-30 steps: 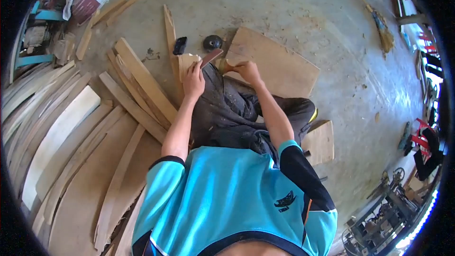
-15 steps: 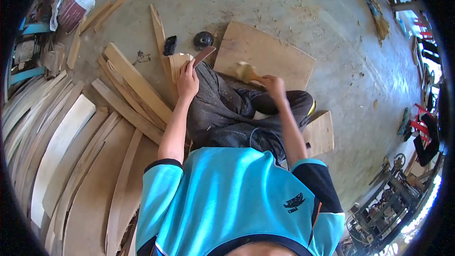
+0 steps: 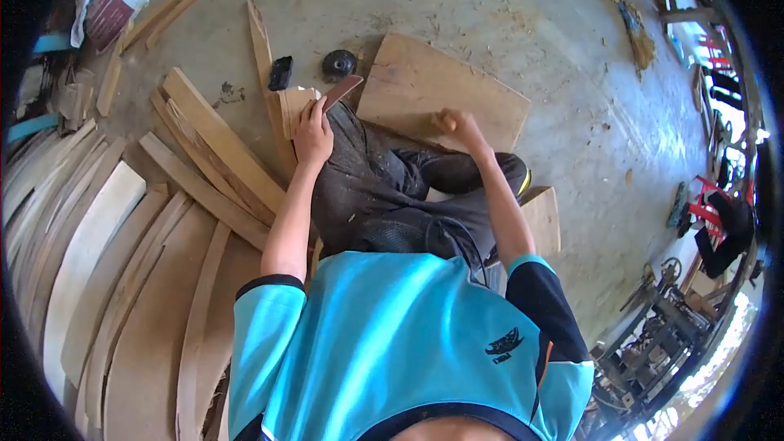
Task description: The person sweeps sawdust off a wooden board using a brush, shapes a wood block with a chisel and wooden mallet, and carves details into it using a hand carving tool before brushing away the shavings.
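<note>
Where the left hand (image 3: 312, 139) rests at the far end of the lap, a flat, reddish-brown strip with a rounded end (image 3: 344, 93) juts from its fingers, slanting far and to the right. A pale, squared wooden block with a rough far edge (image 3: 295, 108) lies just left of the same fingers, which appear to touch it. That hand is mostly closed, its fingers pointing away from the body and pressed around the near end of the strip; the left forearm runs almost straight out, palm side hidden.

Over to the right, the right hand (image 3: 462, 129) is curled into a loose fist, seemingly around a small tan object (image 3: 442, 122) — too blurred to identify. It hovers or rests by the near part of a broad, light-brown wooden board (image 3: 433, 77); contact with the board cannot be told. The right forearm angles far and to the left, elbow bent, above the dark grey trousers (image 3: 351, 196).

Beyond the strip, a round black disc with a pale centre (image 3: 339, 64) sits on the grey concrete floor (image 3: 523, 0) — near the board's left edge, with a black rectangular object (image 3: 280, 73) farther left, beside the block.
</note>
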{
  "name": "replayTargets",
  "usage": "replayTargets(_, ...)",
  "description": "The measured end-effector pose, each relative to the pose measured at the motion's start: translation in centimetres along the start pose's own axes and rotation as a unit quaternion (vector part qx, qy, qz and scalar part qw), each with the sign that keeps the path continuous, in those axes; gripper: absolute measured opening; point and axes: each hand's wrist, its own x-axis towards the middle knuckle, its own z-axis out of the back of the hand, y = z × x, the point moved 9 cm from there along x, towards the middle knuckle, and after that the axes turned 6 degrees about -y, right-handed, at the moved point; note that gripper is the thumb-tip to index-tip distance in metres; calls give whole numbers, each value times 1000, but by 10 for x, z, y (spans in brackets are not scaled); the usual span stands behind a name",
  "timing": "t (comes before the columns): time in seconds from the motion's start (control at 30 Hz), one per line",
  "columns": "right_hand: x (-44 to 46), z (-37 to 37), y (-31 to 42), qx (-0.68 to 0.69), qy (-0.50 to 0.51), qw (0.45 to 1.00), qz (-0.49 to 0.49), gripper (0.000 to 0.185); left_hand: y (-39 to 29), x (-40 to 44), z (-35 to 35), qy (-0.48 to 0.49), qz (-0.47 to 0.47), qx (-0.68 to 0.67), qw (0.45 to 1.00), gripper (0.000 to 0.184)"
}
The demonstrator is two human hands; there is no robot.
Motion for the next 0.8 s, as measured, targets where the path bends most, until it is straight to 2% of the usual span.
replayTargets(0.03, 6, -1, -8, -3, 1, 1000, 8, 14, 1, 4, 1, -4, -7, 10, 1000, 32)
replayTargets(0.1, 8, -18, -2, 35, 120, 987, 97, 16, -2, 4, 7, -6, -6, 31, 999, 33)
replayTargets(0.13, 17, -4, 8, 55, 147, 985, 71, 17, -4, 3, 7, -3, -8, 50, 999, 33)
replayTargets(0.2, 34, 13, -44, 97, 131, 982, -95, 17, 2, 2, 4, -8, -5, 27, 1000, 33)
replayTargets(0.23, 44, 44, -65, 68, -20, 992, -104, 17, 3, 3, 2, -11, -4, 7, 1000, 33)
replayTargets(0.27, 49, 76, -80, 40, -170, 979, -108, 17, 3, 3, 4, -19, 2, 5, 1000, 33)
replayTargets(0.3, 61, 82, -80, 38, -166, 981, -97, 17, 4, 3, 3, -11, 14, -9, 1000, 33)
replayTargets(0.37, 62, 103, -100, -63, -255, 941, -214, 18, 9, 4, 2, -4, 35, -20, 999, 33)
replayTargets(0.4, 66, 94, -103, -64, -248, 943, -211, 18, 9, 4, 1, 1, 36, -20, 999, 34)
replayTargets(0.47, 76, 43, -113, 123, -108, 970, -179, 18, 9, 3, -1, 11, 41, -22, 999, 34)
replayTargets(0.5, 77, 41, -102, 121, -104, 971, -180, 18, 10, 4, -2, 15, 45, -26, 999, 34)
replayTargets(0.53, 75, 36, -90, 327, -121, 904, -246, 17, 10, 5, -2, 18, 47, -29, 998, 34)
replayTargets(0.57, 68, 24, -83, 516, -132, 790, -303, 17, 11, 5, -2, 23, 51, -27, 998, 34)
replayTargets(0.6, 65, 21, -84, 517, -130, 788, -308, 17, 7, 5, 1, 13, 38, -28, 999, 34)
replayTargets(0.67, 73, 54, -76, 319, -234, 897, -199, 17, 5, 7, 4, -1, 23, -25, 999, 34)
replayTargets(0.7, 71, 55, -67, 322, -233, 896, -199, 17, 7, 6, 3, -11, 19, -19, 1000, 34)
replayTargets(0.73, 59, 74, -52, 173, -294, 914, -219, 18, 6, 6, 4, -22, 15, -15, 1000, 34)
replayTargets(0.77, 49, 89, -36, 18, -346, 908, -234, 21, 7, 6, 2, -22, 18, -16, 999, 34)
replayTargets(0.8, 47, 76, -33, 18, -365, 913, -180, 24, 8, 6, 0, -12, 24, -13, 1000, 34)
